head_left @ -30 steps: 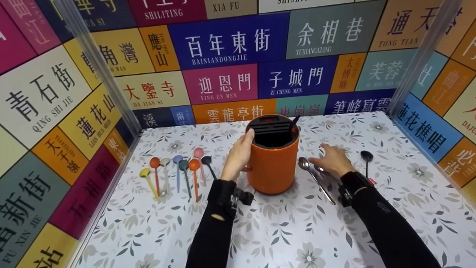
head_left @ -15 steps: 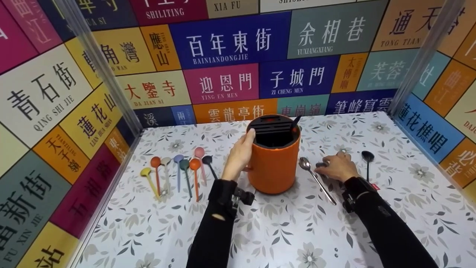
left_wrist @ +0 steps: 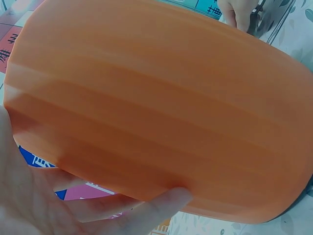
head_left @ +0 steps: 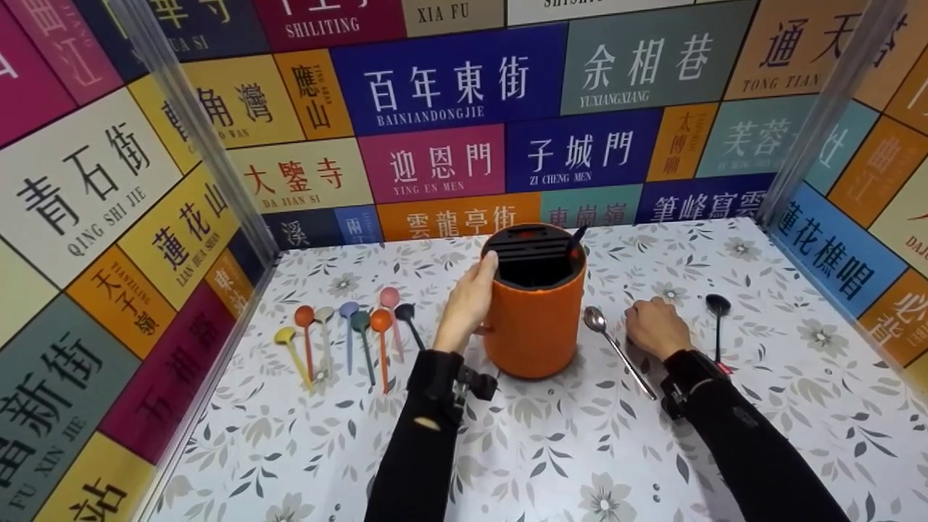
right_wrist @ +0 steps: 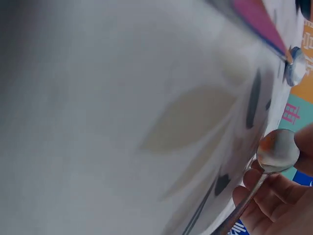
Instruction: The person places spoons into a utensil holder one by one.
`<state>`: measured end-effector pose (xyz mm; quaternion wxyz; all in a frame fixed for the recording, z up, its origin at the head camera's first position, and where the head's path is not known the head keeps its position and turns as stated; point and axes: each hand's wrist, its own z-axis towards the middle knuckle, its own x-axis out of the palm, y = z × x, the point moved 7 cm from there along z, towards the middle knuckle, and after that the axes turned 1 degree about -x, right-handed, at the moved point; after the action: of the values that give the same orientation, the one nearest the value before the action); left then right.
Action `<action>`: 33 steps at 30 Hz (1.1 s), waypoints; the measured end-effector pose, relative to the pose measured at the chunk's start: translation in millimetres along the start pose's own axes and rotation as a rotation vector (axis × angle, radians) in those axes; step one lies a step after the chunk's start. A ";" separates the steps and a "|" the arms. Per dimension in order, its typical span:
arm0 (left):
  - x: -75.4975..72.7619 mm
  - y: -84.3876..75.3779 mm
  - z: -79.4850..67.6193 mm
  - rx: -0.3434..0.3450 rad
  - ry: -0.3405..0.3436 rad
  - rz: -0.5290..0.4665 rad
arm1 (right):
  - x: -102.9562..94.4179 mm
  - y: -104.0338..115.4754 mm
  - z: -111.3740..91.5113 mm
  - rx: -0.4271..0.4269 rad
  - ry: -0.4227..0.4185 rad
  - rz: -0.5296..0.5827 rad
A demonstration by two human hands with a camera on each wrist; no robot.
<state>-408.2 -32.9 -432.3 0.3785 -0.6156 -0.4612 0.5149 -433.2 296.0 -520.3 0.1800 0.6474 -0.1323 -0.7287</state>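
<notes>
In the head view my left hand [head_left: 467, 297] holds the left side of an orange utensil holder [head_left: 535, 330] with a black slotted insert, thumb near the rim. Its fingers [left_wrist: 164, 205] press against the orange wall in the left wrist view. A dark handle [head_left: 578, 235] sticks up from the holder's right side. My right hand [head_left: 658, 328] is low over the table, right of the holder. In the right wrist view it grips a metal spoon [right_wrist: 278, 151], the bowl by the thumb; the head view hides this spoon. Another metal spoon [head_left: 616, 348] lies between hand and holder.
A black spoon [head_left: 718, 306] with a red tag lies right of my right hand. Several colourful small spoons, among them a yellow one [head_left: 286, 336] and a pink one [head_left: 390, 297], lie left of the holder. Printed panels wall the flowered table [head_left: 544, 464].
My right hand's outstretched fingers have closed around the metal spoon beside the holder. The left hand and the holder have stayed put.
</notes>
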 end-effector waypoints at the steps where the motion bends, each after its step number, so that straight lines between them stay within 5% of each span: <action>1: -0.1 0.1 0.0 0.000 0.003 0.000 | -0.3 -0.1 0.7 0.010 0.006 0.030; 9: -0.8 1.6 0.9 -0.001 0.004 0.013 | 1.9 3.3 5.5 0.077 0.077 0.242; 15: -0.5 1.2 1.4 0.015 -0.008 0.032 | 12.1 -0.3 4.3 0.110 0.138 0.297; 33: -1.7 -1.5 0.1 0.036 -0.011 0.062 | -9.3 30.2 10.4 0.098 0.050 0.432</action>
<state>-408.6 -34.1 -430.5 0.3707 -0.6198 -0.4346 0.5381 -439.8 272.4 -497.8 0.3036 0.6298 -0.2987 -0.6496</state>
